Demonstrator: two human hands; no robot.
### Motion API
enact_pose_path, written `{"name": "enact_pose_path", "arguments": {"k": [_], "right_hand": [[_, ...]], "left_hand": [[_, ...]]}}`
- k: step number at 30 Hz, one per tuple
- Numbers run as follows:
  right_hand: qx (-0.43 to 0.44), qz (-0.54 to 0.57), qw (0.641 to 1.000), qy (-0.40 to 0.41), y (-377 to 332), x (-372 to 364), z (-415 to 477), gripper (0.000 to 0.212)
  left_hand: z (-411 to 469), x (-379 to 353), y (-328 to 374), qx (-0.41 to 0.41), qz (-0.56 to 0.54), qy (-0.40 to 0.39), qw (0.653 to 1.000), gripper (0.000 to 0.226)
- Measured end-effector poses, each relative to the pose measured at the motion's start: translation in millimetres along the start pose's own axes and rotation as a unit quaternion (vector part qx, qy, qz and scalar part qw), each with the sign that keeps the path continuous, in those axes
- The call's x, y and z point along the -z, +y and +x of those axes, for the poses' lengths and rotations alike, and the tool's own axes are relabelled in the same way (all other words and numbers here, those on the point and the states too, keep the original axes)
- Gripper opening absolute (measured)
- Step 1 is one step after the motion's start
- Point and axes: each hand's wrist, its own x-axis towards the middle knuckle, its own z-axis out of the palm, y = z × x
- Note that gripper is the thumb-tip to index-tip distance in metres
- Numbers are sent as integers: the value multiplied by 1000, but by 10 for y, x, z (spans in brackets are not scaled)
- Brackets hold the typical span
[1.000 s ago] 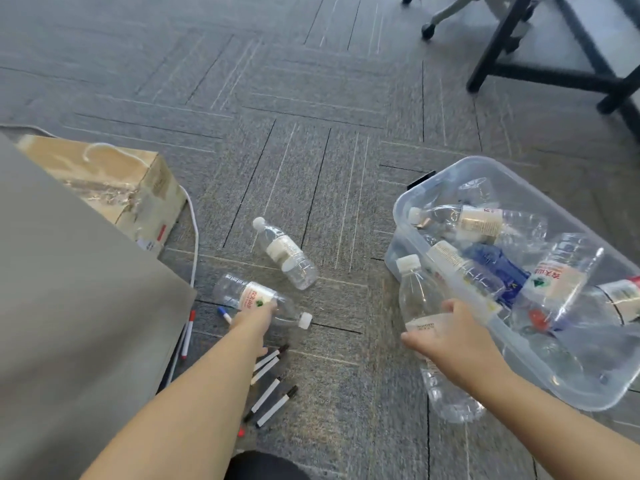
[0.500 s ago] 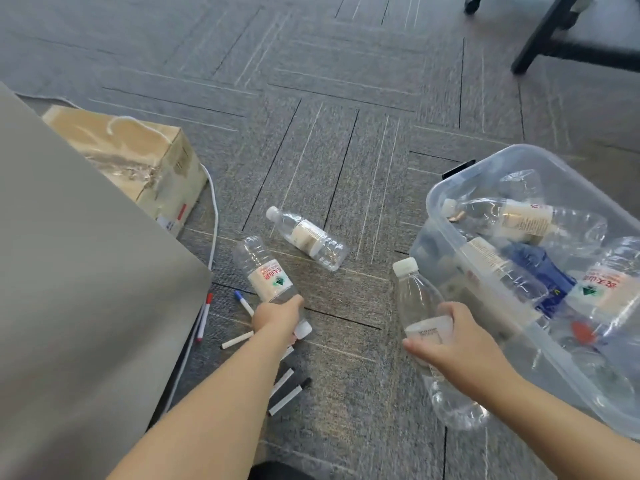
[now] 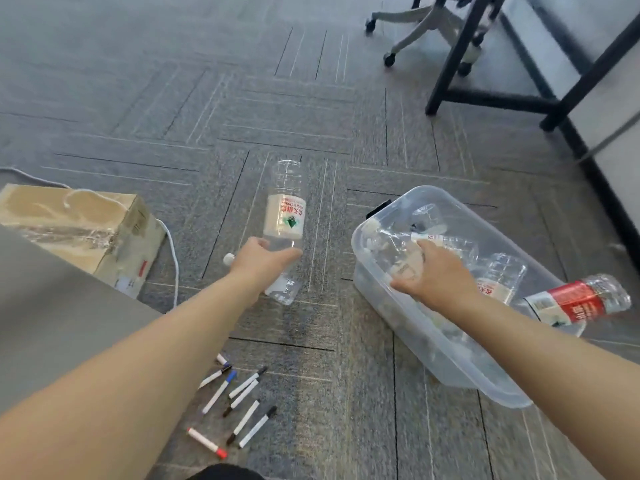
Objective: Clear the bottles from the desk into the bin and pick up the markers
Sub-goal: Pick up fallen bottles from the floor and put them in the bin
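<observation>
Now bottle (image 3: 284, 216) in left grip (image 3: 258, 259)

grey striped carpet (image 3: 173, 98), clear bin (image 3: 433, 355)

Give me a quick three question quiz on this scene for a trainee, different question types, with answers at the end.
1. True or false: the right hand is over the clear bin.
2. Which hand holds the white-labelled bottle?
3. The markers lie: A in the bin, B on the carpet, C on the desk.

Key: 1 true; 2 the left hand; 3 B.
</observation>
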Motion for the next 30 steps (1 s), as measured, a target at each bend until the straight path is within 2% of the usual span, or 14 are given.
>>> {"name": "enact_pose_path", "arguments": {"k": [3,5,8,11,15,20,22,24,28,30], "right_hand": [[-7,-60,998,15,114,42,-35,73],[-15,-18,999,44,205,69,-127,66],[-39,41,993,103,434,171,-305,44],[-114,80,974,177,781,372,-523,33],[-227,115,940,227,1320,642,-893,31],[-288,115,925,220,1757,692,-1369,44],[-297,118,924,211,1834,650,-1491,45],[-298,121,925,204,1854,591,-1564,45],[-283,121,932,193,1782,472,-1612,43],[-271,116,937,189,1729,430,-1605,41]], "left_hand": [[-113,-27,193,-39,74,-43,996,65],[-209,-104,317,-68,126,-65,987,73],[-383,-324,522,-112,177,-89,974,78],[-602,-636,737,-171,230,-124,950,77],[-933,-1171,897,-254,314,-170,899,83],[-1207,-1716,795,-322,452,-200,807,82],[-1244,-1863,726,-352,486,-176,780,78],[-1247,-1959,675,-370,476,-155,782,77],[-1270,-2019,623,-355,405,-160,827,78],[-1295,-1996,598,-358,379,-160,838,78]]}}
